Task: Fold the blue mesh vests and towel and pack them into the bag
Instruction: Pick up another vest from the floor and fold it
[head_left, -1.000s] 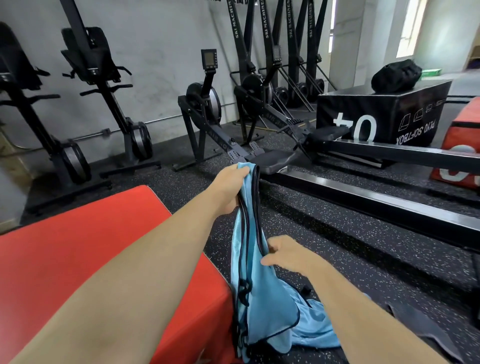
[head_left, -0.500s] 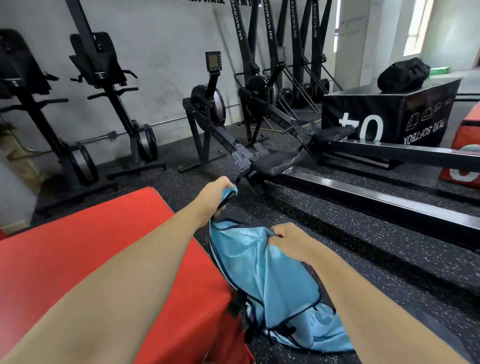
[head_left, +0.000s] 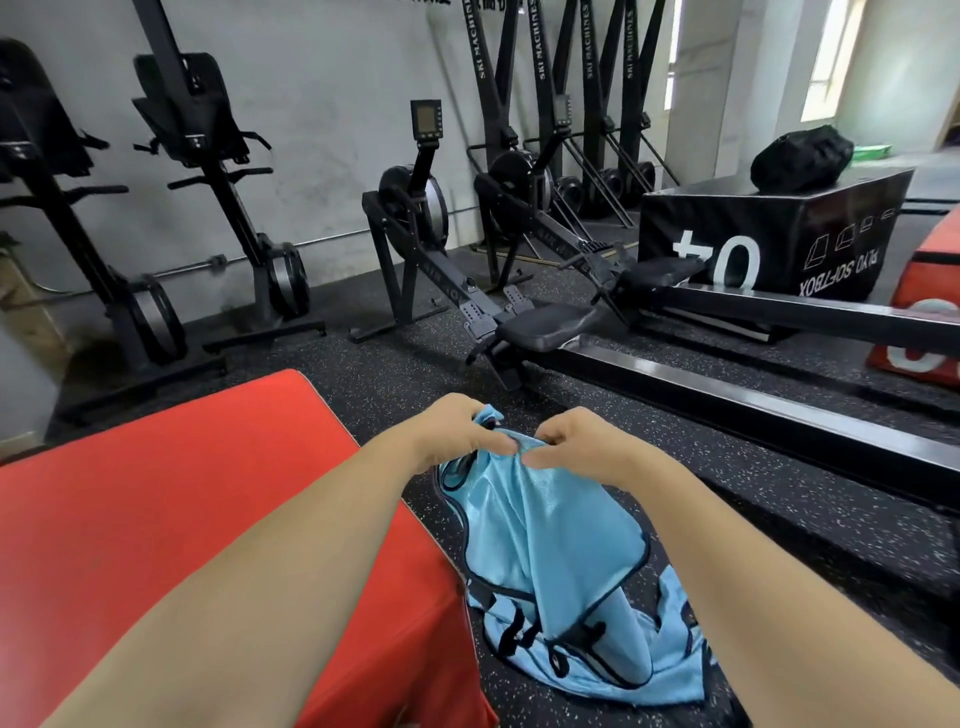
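Note:
A light blue mesh vest (head_left: 545, 540) with dark trim hangs from both my hands beside the red padded box (head_left: 182, 519). My left hand (head_left: 457, 431) grips its top edge, and my right hand (head_left: 576, 441) pinches the same edge close beside it. The vest's lower part drapes down to the speckled floor, where more blue mesh fabric (head_left: 670, 654) lies bunched. A black bag (head_left: 800, 156) sits on top of the black soft box (head_left: 779, 234) at the far right. No towel is in view.
A rowing machine rail (head_left: 727, 395) runs across the floor just beyond my hands, its seat (head_left: 545, 322) in front. More rowers and ski machines line the back wall. A second red box (head_left: 930, 306) stands at the right edge.
My left hand came down and my right hand moved up and left, so both now meet at the vest's top edge. The vest hangs lower and more spread.

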